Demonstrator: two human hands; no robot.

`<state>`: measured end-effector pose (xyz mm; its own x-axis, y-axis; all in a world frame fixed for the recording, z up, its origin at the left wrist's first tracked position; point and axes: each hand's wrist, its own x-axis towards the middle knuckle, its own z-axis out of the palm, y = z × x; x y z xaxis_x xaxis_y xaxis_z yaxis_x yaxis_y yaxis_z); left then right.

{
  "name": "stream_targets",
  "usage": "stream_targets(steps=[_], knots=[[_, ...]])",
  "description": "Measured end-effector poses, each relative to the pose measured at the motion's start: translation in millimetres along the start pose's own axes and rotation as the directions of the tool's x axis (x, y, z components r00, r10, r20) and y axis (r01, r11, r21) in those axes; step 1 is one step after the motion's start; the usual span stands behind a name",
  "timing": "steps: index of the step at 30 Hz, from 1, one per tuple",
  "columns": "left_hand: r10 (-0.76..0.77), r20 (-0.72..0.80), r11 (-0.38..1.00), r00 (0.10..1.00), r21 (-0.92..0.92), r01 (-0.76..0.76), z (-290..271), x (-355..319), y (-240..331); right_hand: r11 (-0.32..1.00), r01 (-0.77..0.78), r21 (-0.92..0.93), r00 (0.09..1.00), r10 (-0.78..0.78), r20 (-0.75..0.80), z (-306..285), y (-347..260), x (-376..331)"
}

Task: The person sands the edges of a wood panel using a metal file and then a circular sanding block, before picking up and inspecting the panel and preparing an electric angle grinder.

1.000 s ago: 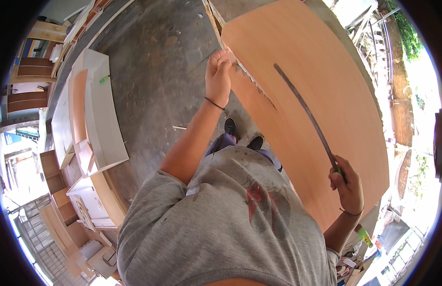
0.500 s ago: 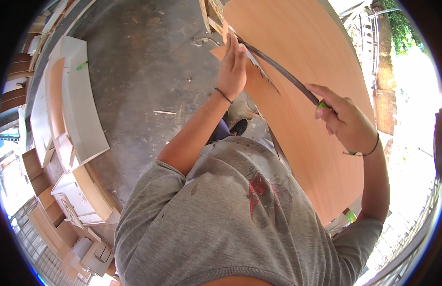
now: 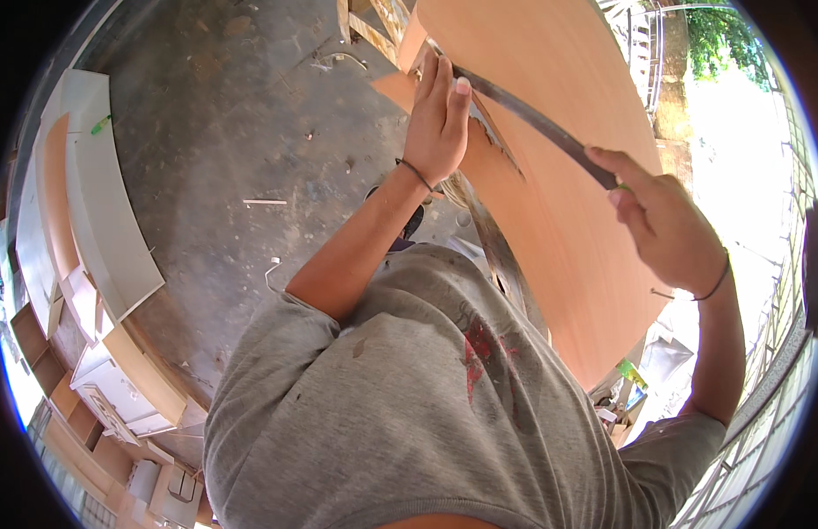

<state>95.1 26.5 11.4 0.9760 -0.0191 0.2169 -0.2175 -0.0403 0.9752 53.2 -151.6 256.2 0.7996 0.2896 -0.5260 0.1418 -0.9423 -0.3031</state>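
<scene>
A large peach-coloured laminate board (image 3: 568, 176) fills the upper right of the head view. My left hand (image 3: 437, 119) presses on its near edge, fingers laid flat beside a torn strip of the laminate. My right hand (image 3: 660, 220) grips the handle end of a long dark thin blade (image 3: 524, 110), which runs up and left across the board. The blade's tip lies right by my left fingertips. My grey shirt covers the lower middle of the view.
A bare concrete floor (image 3: 250, 141) with small wood scraps lies to the left. White and tan cabinet panels (image 3: 100, 220) and drawer units (image 3: 118, 388) stand along the left edge. Wooden frames (image 3: 374, 22) sit at the top. A railing and greenery are at the right.
My right hand has swung up and left with the blade, bringing its tip to my left hand. The left hand has stayed on the board's edge. The view has drawn closer to the board.
</scene>
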Motion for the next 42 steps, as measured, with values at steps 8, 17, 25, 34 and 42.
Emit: stream_targets(steps=[8,17,25,34,42], knots=[[-0.124,0.079,0.969,0.989,0.226,0.104,2,-22,-53,0.998,0.027,-0.06,0.999,-0.026,0.02,50,18,28],[-0.147,0.142,0.931,0.979,0.353,0.088,1,-36,-42,0.999,0.017,-0.048,0.997,-0.013,0.072,55,26,17],[-0.103,0.18,0.948,0.978,0.317,0.041,-8,-29,-4,0.996,-0.086,-0.026,0.99,0.088,0.107,12,1,-7],[-0.138,0.217,0.93,0.966,0.364,0.051,9,-47,-14,0.994,-0.109,-0.015,0.99,0.11,0.094,44,25,-27],[-0.241,0.349,0.865,0.905,0.501,0.038,9,-55,-21,0.992,-0.127,0.021,0.989,0.125,0.085,86,46,-27]])
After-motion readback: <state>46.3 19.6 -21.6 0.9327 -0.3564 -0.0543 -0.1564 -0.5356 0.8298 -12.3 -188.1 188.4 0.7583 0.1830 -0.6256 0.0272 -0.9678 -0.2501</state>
